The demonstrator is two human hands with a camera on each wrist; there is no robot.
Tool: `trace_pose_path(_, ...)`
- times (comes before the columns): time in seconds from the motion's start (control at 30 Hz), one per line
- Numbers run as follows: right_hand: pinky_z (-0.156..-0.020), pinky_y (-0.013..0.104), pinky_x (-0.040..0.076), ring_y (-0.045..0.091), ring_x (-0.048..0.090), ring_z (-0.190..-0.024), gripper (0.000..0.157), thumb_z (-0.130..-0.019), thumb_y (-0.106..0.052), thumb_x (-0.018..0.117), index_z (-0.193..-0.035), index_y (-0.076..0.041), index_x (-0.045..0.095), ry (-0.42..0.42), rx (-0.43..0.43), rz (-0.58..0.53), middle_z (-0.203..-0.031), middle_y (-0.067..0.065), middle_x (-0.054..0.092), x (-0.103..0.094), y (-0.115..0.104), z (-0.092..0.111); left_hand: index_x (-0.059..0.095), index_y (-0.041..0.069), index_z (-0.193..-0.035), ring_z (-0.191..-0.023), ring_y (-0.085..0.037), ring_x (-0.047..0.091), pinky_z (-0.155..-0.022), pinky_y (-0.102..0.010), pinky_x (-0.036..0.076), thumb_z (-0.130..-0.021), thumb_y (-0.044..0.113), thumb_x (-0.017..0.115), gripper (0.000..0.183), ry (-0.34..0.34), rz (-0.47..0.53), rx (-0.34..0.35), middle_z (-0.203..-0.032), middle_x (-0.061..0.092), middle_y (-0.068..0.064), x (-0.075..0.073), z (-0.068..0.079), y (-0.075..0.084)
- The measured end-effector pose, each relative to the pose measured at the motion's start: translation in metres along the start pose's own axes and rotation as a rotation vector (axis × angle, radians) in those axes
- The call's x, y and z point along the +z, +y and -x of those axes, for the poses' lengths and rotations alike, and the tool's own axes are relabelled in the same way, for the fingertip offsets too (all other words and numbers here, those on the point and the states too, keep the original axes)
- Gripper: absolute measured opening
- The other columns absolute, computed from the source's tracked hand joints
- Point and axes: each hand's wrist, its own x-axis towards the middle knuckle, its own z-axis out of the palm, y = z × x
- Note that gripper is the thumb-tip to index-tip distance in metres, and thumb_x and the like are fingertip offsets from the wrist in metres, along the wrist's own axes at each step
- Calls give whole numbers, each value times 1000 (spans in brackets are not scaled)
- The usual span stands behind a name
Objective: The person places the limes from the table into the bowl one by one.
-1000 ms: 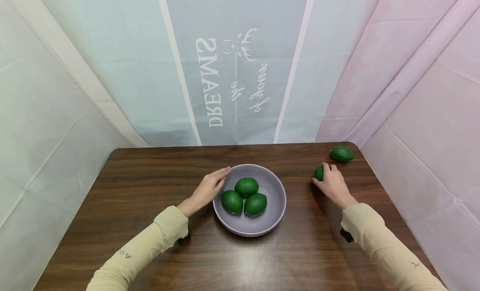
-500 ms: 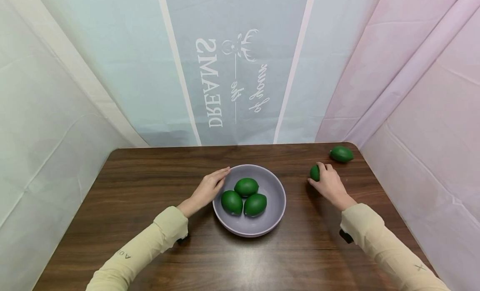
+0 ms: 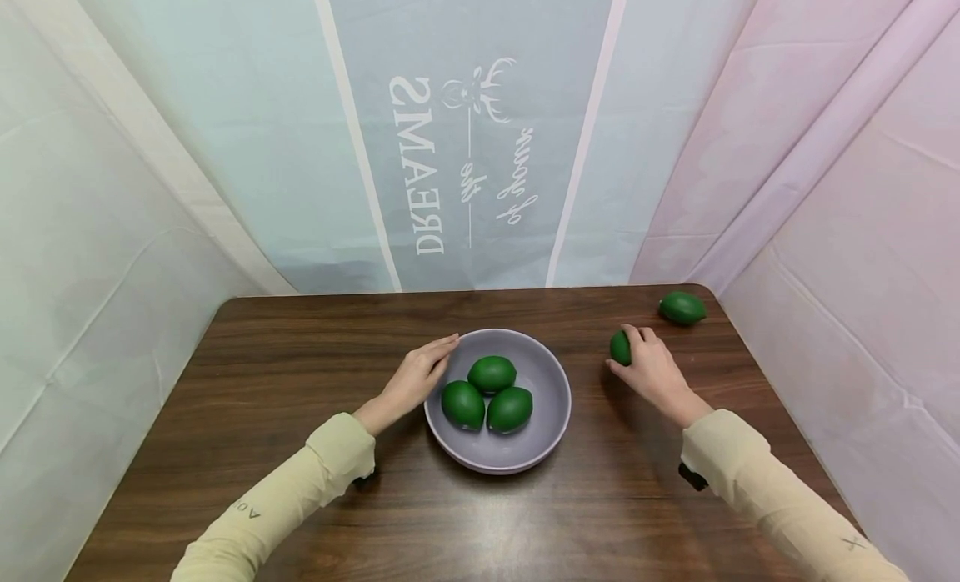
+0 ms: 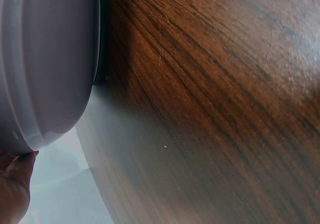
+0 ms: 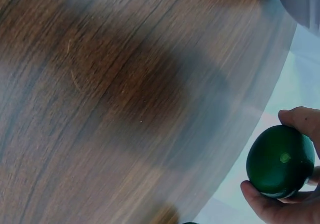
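My right hand holds a green lime between thumb and fingers, to the right of the bowl. In the right wrist view the lime shows end-on, pinched from both sides. A mauve-grey bowl stands mid-table with three more limes inside, grouped close together. My left hand rests against its upper left rim, fingers fairly straight. The left wrist view has those fingertips right at the rim of the bowl.
Another lime lies at the table's back right corner. The dark wood table is bordered by pale fabric hangings at the back and both sides.
My right hand has moved a little left with the lime, toward the bowl and away from the corner lime. The left hand and the bowl have stayed in place.
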Motion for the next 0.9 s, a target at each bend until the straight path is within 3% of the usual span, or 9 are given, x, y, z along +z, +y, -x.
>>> trace_pose_path(0.63, -73, 54, 46, 45, 51, -96, 65, -81, -23, 68, -132, 5, 39, -7, -54, -19, -115, 31, 44, -5, -21, 6, 56, -2, -122, -118, -25, 50, -92, -37, 44, -89, -2, 52, 33, -2, 0, 15, -128, 53, -13, 0, 0, -2)
trace_pose_path(0.9, -73, 53, 48, 44, 53, -94, 66, -79, -23, 69, -131, 5, 40, 19, -114, -16, -114, 30, 46, -9, -28, 8, 56, -2, -122, -118, -24, 49, -93, -37, 44, -89, -2, 53, 33, -3, 0, 9, -128, 53, -11, 0, 0, -2)
